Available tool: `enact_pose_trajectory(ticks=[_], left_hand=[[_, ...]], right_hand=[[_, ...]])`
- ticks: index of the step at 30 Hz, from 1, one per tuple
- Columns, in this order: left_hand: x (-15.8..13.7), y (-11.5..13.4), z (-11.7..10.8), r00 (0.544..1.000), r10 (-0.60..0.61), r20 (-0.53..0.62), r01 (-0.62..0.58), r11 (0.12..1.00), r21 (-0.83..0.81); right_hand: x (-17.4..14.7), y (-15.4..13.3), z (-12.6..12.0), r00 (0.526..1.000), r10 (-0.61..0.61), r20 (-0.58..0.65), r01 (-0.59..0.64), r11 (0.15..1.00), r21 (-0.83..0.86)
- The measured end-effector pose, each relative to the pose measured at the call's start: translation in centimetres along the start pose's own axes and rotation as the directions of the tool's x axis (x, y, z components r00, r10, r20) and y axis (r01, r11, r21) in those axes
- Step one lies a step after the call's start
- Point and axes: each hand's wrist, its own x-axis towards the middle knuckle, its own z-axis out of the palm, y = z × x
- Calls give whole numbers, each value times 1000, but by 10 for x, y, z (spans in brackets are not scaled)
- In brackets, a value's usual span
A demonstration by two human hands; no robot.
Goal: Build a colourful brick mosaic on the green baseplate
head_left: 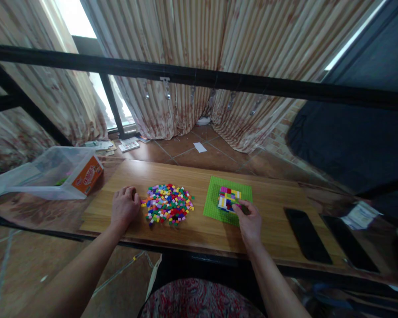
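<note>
A green studded baseplate (211, 204) lies on the wooden table, right of the middle. On it stands a low block of multicoloured building bricks (224, 201). My right hand (251, 221) reaches over the plate's near right corner, thumb and forefinger pinched on a small dark pinkish brick (236, 206) at the near right side of the block. Left of the plate, a loose pile of small coloured bricks (169, 204) spreads out. Beside its left edge my left hand (125, 206) rests on the table, fingers curled in; what they hold, if anything, is hidden.
A clear plastic bin (53, 192) with an orange label stands at the far left. Two dark phone-like slabs (308, 234) lie at the right, near a crumpled packet (361, 215). A black metal rail (199, 76) crosses beyond the table (192, 236), before striped curtains.
</note>
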Motion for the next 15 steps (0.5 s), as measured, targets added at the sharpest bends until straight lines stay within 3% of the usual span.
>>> enact_pose_trajectory(ticks=[3,5,9,15], left_hand=[[0,0,-2,1000,22,3,-23,1000,6],[1,0,-3,999,37,7,-37,999,7],[3,-1,-6,998,53,34,-53,998,19],[6,0,-8,996,36,82,-39,998,42]], right_hand=[[-8,6,-26,997,-29,-70,26,999,-37],[-12,15,-47,989,-125,-80,104,970,-221],[-21,39,-79,968,-246,-36,191,827,-529],[-29,46,-83,959,-282,8,213,705,-676]])
